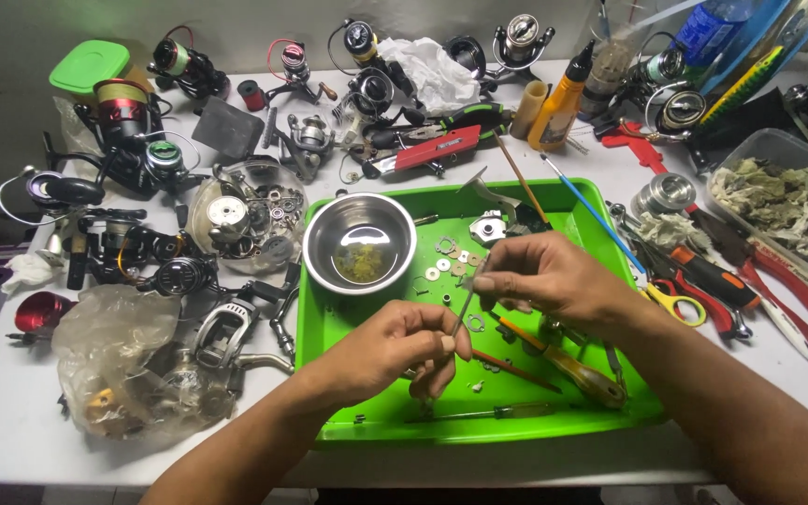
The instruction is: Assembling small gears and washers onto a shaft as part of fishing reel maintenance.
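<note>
both hands, left [404, 346] and right [544, 276], pinch a thin metal rod [465, 304] over the green tray [367, 411].

Tray [600, 393] bright green w/ silver steel bowl [360, 241] in it. Lidded tub [88, 65] at far left: same green. Oil bottle [558, 110] orange, black tip. Scissors [673, 301] yellow handles; pliers [783, 281] red grips. Box cutter [434, 147] red. Fishing lure [739, 86] green/yellow stripes. Reel spool [41, 310] dark red. Brush [593, 211] blue handle. Tabletop [11, 411] white.
</note>
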